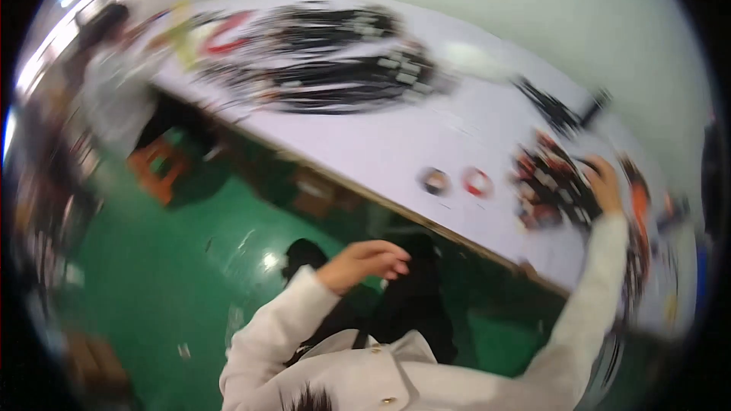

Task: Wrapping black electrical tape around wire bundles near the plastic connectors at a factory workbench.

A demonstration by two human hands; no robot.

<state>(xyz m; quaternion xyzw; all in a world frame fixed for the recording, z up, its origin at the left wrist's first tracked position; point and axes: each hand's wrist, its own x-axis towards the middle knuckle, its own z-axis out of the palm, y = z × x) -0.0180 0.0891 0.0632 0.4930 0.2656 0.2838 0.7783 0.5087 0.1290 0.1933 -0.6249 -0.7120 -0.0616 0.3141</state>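
Note:
My right hand (pixel 605 185) reaches far out to the right over the table, at the right side of a pile of black cables (pixel 560 183) with reddish-brown ends. Its fingers are bent around a dark, thin thing at the pile's edge, too blurred to name. Held in front of my body, short of the table edge, my left hand (pixel 371 261) has its fingers curled together, and nothing shows in them. Left of the pile lie a black ring-shaped coil (pixel 435 181) and a red ring-shaped coil (pixel 477 182), apart from both hands.
Long bundles of black cables (pixel 335 80) lie across the far left of the white table (pixel 365 152). More black cables (pixel 548 106) lie by the wall, and orange ones (pixel 638 202) at the right. A person (pixel 118 95) sits at the left near an orange stool (pixel 158 170).

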